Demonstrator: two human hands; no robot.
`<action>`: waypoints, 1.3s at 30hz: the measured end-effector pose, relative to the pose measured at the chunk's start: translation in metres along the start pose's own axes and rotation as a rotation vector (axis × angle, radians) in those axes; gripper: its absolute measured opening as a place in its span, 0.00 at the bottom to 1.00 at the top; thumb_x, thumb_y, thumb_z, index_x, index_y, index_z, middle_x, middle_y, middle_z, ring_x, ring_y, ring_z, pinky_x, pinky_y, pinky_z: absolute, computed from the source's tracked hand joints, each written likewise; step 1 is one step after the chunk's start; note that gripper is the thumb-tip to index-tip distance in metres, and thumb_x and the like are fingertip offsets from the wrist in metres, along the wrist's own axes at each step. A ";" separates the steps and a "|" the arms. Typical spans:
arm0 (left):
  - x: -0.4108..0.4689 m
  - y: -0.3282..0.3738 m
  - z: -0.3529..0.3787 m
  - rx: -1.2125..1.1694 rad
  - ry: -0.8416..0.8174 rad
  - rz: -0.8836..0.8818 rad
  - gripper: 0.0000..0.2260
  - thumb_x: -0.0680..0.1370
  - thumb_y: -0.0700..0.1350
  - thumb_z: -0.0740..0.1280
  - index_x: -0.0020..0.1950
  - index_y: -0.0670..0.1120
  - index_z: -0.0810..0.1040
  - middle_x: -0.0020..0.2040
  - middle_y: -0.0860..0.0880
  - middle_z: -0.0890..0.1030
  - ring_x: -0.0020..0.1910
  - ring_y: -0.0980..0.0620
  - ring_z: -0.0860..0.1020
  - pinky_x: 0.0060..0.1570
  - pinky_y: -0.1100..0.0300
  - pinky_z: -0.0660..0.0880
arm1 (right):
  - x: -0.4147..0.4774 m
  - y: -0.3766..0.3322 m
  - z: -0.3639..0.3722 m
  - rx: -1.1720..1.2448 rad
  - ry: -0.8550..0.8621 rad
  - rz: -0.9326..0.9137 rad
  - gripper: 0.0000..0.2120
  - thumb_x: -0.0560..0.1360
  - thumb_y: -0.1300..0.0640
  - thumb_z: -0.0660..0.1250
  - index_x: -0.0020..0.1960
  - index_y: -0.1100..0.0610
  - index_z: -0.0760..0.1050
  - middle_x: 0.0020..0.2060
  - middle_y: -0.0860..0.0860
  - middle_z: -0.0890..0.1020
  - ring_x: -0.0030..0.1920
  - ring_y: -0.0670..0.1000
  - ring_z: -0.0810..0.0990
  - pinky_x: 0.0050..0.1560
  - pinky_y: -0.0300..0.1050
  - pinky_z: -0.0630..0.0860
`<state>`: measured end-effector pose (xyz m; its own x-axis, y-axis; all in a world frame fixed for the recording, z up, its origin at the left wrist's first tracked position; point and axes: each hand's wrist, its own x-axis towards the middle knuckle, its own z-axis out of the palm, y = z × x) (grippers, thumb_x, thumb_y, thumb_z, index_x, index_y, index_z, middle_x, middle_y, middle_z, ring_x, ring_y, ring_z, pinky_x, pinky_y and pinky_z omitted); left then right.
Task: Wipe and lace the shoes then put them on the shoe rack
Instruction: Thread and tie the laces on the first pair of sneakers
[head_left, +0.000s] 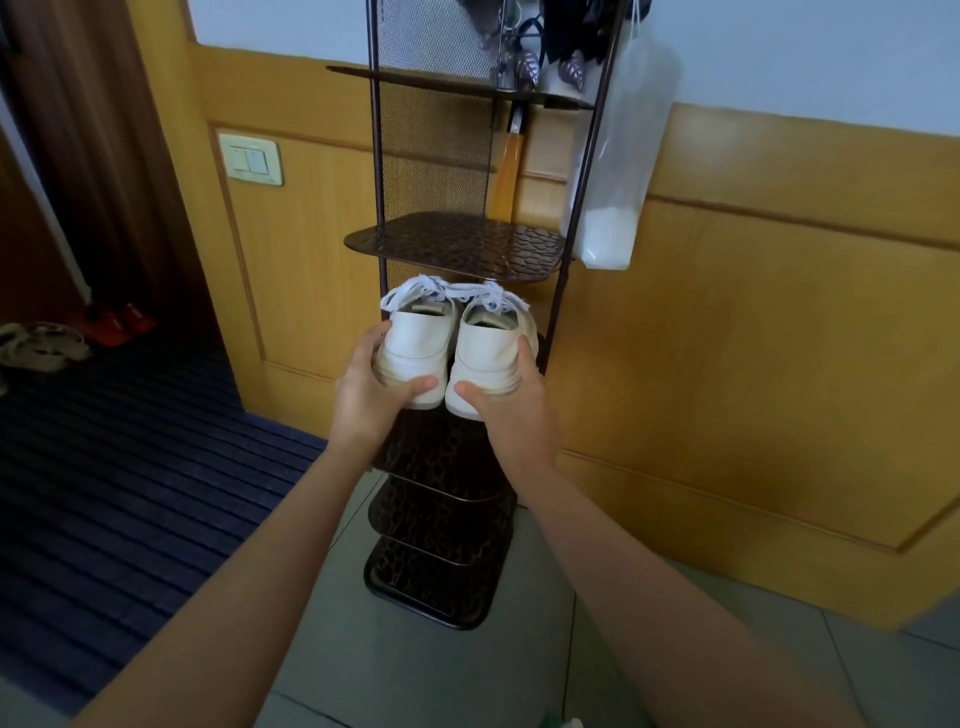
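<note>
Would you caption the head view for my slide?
Left hand and right hand hold two white shoes at the shoe rack.

Dim, soft indoor light, cool bluish cast, faint sheen on the wood panelling (727, 312), white shoes (415, 343) brightest mid-frame, dark mat (104, 467) sunk in shadow, wide-angle bowing at edges, mild overall softness

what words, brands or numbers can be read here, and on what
None can be read.
shoes: the grey patch at each opening is too blurred to read.
switch: no marking shows.
bag and rack: no print shows.
</note>
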<state>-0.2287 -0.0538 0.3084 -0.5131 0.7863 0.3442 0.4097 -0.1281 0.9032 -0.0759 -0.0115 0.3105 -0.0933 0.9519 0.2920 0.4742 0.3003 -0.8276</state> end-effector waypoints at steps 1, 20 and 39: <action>0.002 0.000 0.003 -0.016 0.008 0.003 0.35 0.66 0.47 0.77 0.69 0.51 0.66 0.62 0.56 0.72 0.64 0.54 0.70 0.63 0.54 0.70 | 0.003 0.001 0.001 -0.012 0.000 0.000 0.44 0.64 0.38 0.72 0.73 0.38 0.51 0.67 0.44 0.71 0.65 0.50 0.71 0.58 0.55 0.74; 0.027 0.004 0.021 0.178 0.057 -0.011 0.35 0.70 0.42 0.74 0.73 0.48 0.62 0.68 0.43 0.68 0.66 0.45 0.68 0.59 0.53 0.68 | 0.023 0.003 0.012 -0.071 0.071 -0.054 0.43 0.66 0.49 0.76 0.74 0.51 0.56 0.67 0.52 0.67 0.66 0.53 0.67 0.61 0.52 0.71; -0.048 0.037 0.021 0.056 0.309 0.147 0.11 0.77 0.42 0.65 0.59 0.45 0.74 0.54 0.49 0.77 0.50 0.57 0.75 0.50 0.64 0.71 | 0.002 0.010 -0.054 0.136 -0.059 0.061 0.27 0.73 0.52 0.70 0.68 0.57 0.66 0.57 0.47 0.69 0.57 0.49 0.72 0.56 0.42 0.73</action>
<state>-0.1736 -0.0837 0.3199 -0.6458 0.5409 0.5389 0.5324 -0.1869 0.8256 -0.0236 -0.0099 0.3286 -0.1209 0.9693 0.2142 0.3582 0.2439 -0.9012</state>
